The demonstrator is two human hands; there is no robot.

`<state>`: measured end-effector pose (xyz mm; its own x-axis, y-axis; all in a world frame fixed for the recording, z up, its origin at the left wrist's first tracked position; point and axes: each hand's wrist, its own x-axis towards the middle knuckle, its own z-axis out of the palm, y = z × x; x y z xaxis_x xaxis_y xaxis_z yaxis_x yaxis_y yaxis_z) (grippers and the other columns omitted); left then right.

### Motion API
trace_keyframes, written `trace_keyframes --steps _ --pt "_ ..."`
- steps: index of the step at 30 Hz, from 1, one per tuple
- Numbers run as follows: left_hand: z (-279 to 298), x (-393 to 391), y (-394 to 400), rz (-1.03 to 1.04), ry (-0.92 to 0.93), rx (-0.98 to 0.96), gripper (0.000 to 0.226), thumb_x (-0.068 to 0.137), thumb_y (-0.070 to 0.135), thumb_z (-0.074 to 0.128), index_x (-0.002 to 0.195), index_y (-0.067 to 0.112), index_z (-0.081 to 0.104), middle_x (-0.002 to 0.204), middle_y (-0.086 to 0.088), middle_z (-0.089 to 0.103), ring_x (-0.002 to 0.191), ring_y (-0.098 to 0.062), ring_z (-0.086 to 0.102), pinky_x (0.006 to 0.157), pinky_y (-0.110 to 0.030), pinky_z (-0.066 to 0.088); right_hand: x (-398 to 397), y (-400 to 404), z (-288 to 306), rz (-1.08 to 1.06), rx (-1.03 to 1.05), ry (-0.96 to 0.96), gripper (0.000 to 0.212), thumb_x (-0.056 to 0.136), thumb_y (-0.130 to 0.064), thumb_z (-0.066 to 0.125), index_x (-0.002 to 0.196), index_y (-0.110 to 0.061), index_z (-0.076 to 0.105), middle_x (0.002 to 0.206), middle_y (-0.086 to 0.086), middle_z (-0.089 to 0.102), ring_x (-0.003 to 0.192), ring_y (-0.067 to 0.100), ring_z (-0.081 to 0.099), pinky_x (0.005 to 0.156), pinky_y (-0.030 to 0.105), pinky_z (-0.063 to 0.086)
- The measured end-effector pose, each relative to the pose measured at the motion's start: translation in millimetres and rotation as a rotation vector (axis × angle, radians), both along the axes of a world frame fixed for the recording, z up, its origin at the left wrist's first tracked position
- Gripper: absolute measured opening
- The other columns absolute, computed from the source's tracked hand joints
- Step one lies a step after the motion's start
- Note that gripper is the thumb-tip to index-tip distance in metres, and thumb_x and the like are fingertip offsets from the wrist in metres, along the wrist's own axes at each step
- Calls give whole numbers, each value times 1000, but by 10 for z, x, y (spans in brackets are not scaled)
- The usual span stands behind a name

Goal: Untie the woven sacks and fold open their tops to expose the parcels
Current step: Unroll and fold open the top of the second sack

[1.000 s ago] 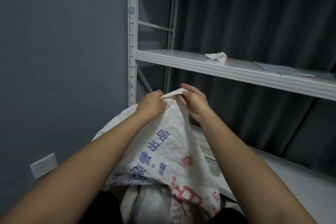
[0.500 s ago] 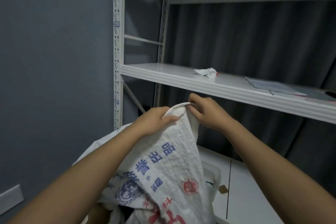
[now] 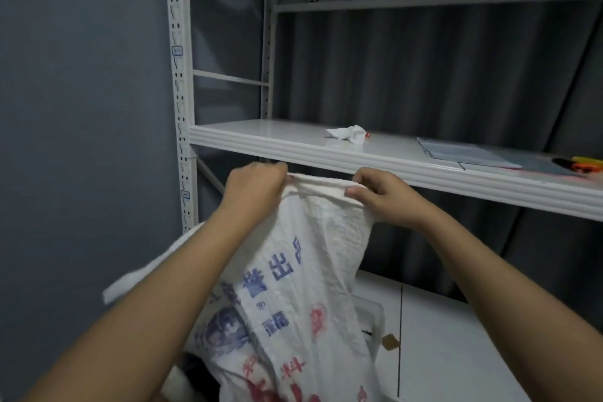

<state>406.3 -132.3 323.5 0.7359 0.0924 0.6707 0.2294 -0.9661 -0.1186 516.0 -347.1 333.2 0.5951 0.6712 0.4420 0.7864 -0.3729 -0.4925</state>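
1. Both hands gripped the rolled top hem of the woven sack point(image 3: 303, 287): the left hand point(image 3: 253, 188) was closed in a fist over the hem's left end, and the right hand point(image 3: 383, 197) pinched its right end between thumb and curled fingers, so the hem was stretched taut between them.
2. Beyond the sack stood the white metal shelving rack point(image 3: 180, 101), its slotted upright rising at the sack's upper left, against a grey wall point(image 3: 81, 108).
3. Hanging from the two hands, the sack was a white woven one printed with blue and red characters; it was held up just below the front lip of the rack's middle shelf point(image 3: 375, 158), and its lower part dropped out of view at the bottom edge.
4. Behind the sack, a dark pleated curtain point(image 3: 424, 75) covered the back of the rack.
5. Above and right of the sack, flat papers or folders point(image 3: 466, 153) lay on the middle shelf.
6. Above the sack's hem, a crumpled white tissue point(image 3: 347, 133) sat on that same shelf.
7. Far right of the sack, at the shelf's end, lay orange and yellow items point(image 3: 584, 163), too blurred to name.
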Motion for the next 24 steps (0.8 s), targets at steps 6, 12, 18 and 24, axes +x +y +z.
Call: trace_keyframes --steps 6,12,18,24 --pt "-102 -62 -61 -254 108 -67 39 93 56 40 107 19 46 91 2 61 81 -24 61 63 -33 42 -105 -100 -7 27 161 -18 21 93 -27 60 79 -15 50 57 -10 52 50 2 42 47 20 34" --pt "-114 -117 105 -498 561 -532 20 86 42 64 100 28 58 88 15 59 75 -2 54 63 -17 40 -170 -307 -119 107 -232 -939 32 84 -13 65 82 -21 33 67 2 51 53 23 47 40 31 40" --pt "-177 -183 32 -474 458 -278 27 90 43 57 87 18 51 77 1 61 71 -19 58 63 -35 45 -170 -403 -189 229 -403 -1175 40 68 0 67 91 -14 37 84 13 59 66 30 56 33 28 39" --pt "-310 -252 -67 -517 347 -270 36 95 52 38 81 19 41 64 2 50 57 -13 48 54 -31 36 -183 -439 -251 164 -398 -991 8 78 -18 54 81 -17 47 89 2 56 79 22 55 44 28 37"
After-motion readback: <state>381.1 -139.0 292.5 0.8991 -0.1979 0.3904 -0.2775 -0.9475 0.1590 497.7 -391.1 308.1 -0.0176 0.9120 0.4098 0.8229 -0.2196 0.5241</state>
